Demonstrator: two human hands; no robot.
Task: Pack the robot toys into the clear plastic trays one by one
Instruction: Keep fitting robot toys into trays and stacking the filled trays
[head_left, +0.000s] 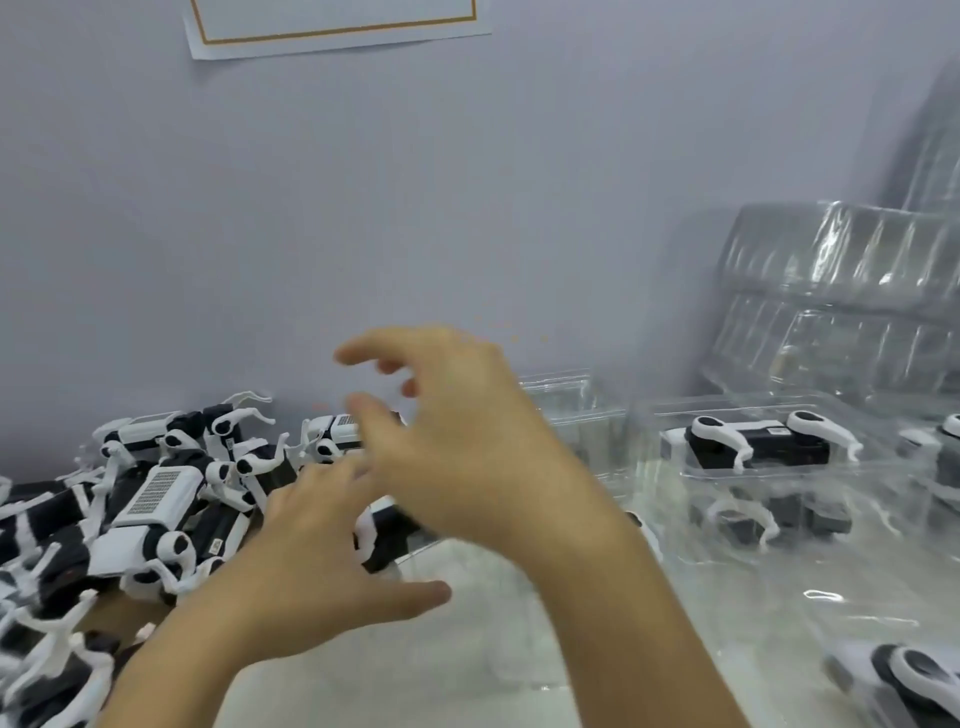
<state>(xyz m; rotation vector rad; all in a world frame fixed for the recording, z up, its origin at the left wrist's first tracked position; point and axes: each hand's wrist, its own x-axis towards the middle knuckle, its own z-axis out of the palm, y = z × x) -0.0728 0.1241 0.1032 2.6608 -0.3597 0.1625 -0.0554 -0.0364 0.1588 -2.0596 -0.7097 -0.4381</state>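
Black-and-white robot toys (156, 499) are lying heaped at left, one toy (387, 530) sitting just under both hands. Left hand (311, 566) is reaching flat, fingers spread, gripping nothing visible. Right hand (457, 441) is hovering above it, fingers loosely curved and empty; motion blur. Clear plastic trays (769, 467) at right, glossy, are holding a packed toy (758, 441); empty trays (831, 291) are leaning on the wall.

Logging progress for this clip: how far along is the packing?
Done: at least one robot toy sits in a clear tray on the right. In hand: nothing; the left hand and right hand reach, fingers spread, toward the pile of toys. Left: that pile, with empty trays stacked behind.
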